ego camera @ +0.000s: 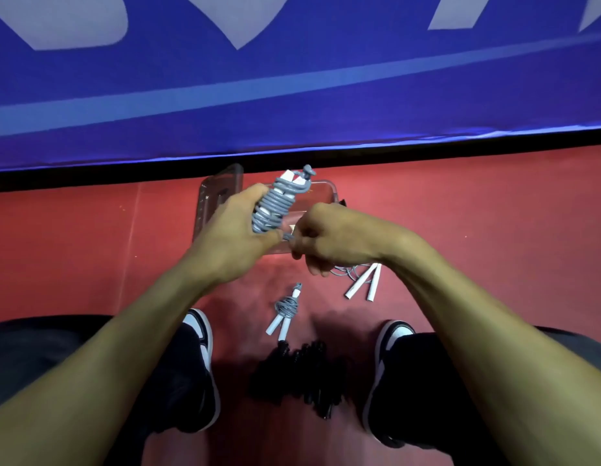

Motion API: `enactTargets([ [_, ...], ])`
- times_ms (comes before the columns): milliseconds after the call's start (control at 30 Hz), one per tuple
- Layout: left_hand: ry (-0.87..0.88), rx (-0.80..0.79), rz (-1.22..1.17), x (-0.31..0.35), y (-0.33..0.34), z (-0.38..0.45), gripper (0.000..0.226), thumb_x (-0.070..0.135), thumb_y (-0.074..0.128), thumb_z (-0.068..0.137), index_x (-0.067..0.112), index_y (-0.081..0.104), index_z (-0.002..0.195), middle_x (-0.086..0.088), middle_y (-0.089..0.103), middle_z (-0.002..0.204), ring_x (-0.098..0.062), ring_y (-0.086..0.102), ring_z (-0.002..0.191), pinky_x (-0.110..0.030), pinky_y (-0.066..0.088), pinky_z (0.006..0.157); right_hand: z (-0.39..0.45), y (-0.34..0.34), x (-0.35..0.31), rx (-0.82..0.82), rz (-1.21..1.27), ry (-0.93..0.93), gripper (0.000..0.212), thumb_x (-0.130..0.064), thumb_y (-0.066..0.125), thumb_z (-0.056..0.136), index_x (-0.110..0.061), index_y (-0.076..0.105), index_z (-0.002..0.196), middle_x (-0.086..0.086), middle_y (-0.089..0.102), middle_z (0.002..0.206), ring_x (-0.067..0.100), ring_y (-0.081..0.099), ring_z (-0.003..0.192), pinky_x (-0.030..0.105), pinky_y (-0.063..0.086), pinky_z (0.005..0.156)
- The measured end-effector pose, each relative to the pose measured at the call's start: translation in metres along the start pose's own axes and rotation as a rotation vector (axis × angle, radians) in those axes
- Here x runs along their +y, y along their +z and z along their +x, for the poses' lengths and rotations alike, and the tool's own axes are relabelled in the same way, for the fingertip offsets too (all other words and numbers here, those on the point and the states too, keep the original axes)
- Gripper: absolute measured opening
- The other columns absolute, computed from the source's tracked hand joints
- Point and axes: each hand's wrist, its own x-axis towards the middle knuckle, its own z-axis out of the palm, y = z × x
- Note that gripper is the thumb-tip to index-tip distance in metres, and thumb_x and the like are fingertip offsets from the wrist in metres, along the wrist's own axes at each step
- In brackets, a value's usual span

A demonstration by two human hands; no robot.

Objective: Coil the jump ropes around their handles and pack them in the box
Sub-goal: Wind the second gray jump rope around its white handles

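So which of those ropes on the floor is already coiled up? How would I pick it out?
Start at the clear plastic box on the red floor and come down toward the person's two shoes. Between them lies the coiled grey rope: a tight grey bundle with white handles poking out. The white-handled rope to its right is a loose tangle, and the black ropes below are dark.
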Motion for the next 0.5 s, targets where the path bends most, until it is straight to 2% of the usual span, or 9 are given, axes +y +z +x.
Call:
enactTargets([
  [33, 0.015, 0.052, 0.071, -0.004, 0.000, 0.001, 0.026, 0.028, 0.069, 0.073, 0.025, 0.058, 0.097, 0.001, 0.068, 0.082, -0.026, 0.062, 0.071, -0.053, 0.055, 0.071, 0.000, 0.000, -0.001, 0.016, -0.022, 0.001, 0.027, -0.019, 0.054, 0.100, -0.013, 0.067, 0.077, 0.002, 0.071, 0.061, 0.011, 0.065, 0.050, 0.020, 0.045, 0.057],
  [100, -0.004, 0.114, -0.002, -0.005, 0.000, 0.002, 0.029, 0.037, 0.070, 0.075, 0.024, 0.058, 0.097, 0.001, 0.068, 0.086, -0.025, 0.062, 0.076, -0.050, 0.055, 0.075, -0.003, -0.002, -0.004, 0.084, -0.014, -0.042, 0.030, -0.022, 0.054, 0.100, -0.013, 0.066, 0.075, 0.004, 0.071, 0.059, 0.007, 0.064, 0.048, 0.017, 0.042, 0.057],
  [200, -0.155, 0.027, -0.418, 0.009, 0.002, 0.002, 0.021, 0.033, 0.066, 0.081, 0.021, 0.060, 0.098, -0.002, 0.063, 0.088, -0.014, 0.058, 0.078, -0.033, 0.048, 0.073, -0.008, -0.004, -0.005, 0.198, -0.031, -0.108, 0.030, -0.019, 0.053, 0.101, -0.011, 0.065, 0.075, 0.006, 0.069, 0.058, 0.003, 0.061, 0.046, 0.016, 0.038, 0.053],
  [267, -0.218, -0.030, -0.615, 0.014, 0.004, 0.002, 0.014, 0.023, 0.058, 0.087, 0.017, 0.061, 0.099, -0.004, 0.060, 0.091, -0.013, 0.055, 0.082, -0.030, 0.044, 0.075, -0.012, -0.004, -0.002, 0.229, -0.015, -0.100, 0.026, -0.012, 0.053, 0.100, -0.005, 0.065, 0.078, 0.005, 0.069, 0.060, 0.003, 0.060, 0.044, 0.016, 0.041, 0.052],
  [300, -0.221, -0.054, -0.647, 0.014, 0.004, 0.001, 0.018, 0.021, 0.056, 0.086, 0.015, 0.061, 0.102, -0.005, 0.060, 0.093, -0.014, 0.055, 0.086, -0.031, 0.044, 0.079, -0.014, -0.005, 0.000, 0.239, -0.013, -0.093, 0.024, -0.010, 0.052, 0.099, -0.003, 0.066, 0.080, 0.003, 0.069, 0.062, 0.002, 0.059, 0.044, 0.015, 0.041, 0.051],
  [367, -0.187, -0.104, -0.606, 0.008, 0.003, -0.001, 0.025, 0.022, 0.055, 0.088, 0.014, 0.062, 0.111, -0.005, 0.063, 0.100, -0.014, 0.057, 0.093, -0.031, 0.047, 0.086, -0.017, -0.005, 0.003, 0.262, -0.042, -0.084, 0.022, -0.011, 0.053, 0.098, -0.008, 0.069, 0.084, -0.002, 0.068, 0.065, -0.003, 0.055, 0.050, 0.015, 0.038, 0.053],
  [433, -0.123, -0.111, -0.489, 0.004, 0.001, -0.003, 0.023, 0.021, 0.060, 0.095, 0.013, 0.062, 0.116, -0.003, 0.066, 0.103, -0.010, 0.062, 0.092, -0.027, 0.052, 0.081, -0.018, -0.004, 0.003, 0.285, -0.052, -0.073, 0.027, -0.023, 0.052, 0.102, -0.015, 0.072, 0.086, 0.000, 0.065, 0.066, 0.002, 0.054, 0.057, 0.023, 0.037, 0.057],
  [500, -0.070, -0.106, -0.444, 0.004, 0.001, -0.004, 0.029, 0.020, 0.070, 0.091, 0.009, 0.065, 0.117, -0.004, 0.070, 0.103, -0.009, 0.065, 0.091, -0.023, 0.054, 0.078, -0.018, -0.003, 0.002, 0.295, 0.008, -0.033, 0.043, -0.036, 0.045, 0.106, -0.021, 0.069, 0.073, 0.007, 0.060, 0.065, 0.011, 0.052, 0.057, 0.028, 0.039, 0.058],
])
